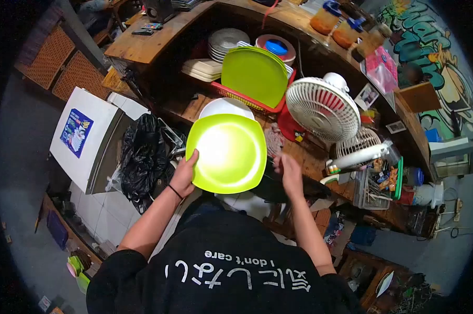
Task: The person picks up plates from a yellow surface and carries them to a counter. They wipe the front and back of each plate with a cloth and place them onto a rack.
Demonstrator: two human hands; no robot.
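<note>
My left hand is closed on the left edge of a bright green square plate, thumb on top. Light glares off the middle of this plate. Beyond its far edge shows part of a white plate. To the right, my right hand is apart from the green plate, its fingers loosely bent and slightly apart, with nothing visible in them. A pinkish cloth lies on the wooden counter just past those fingers.
Green plates stand in a red basket on the shelf, beside stacked grey plates. A white fan stands right of them. A black plastic bag and a white appliance are at left.
</note>
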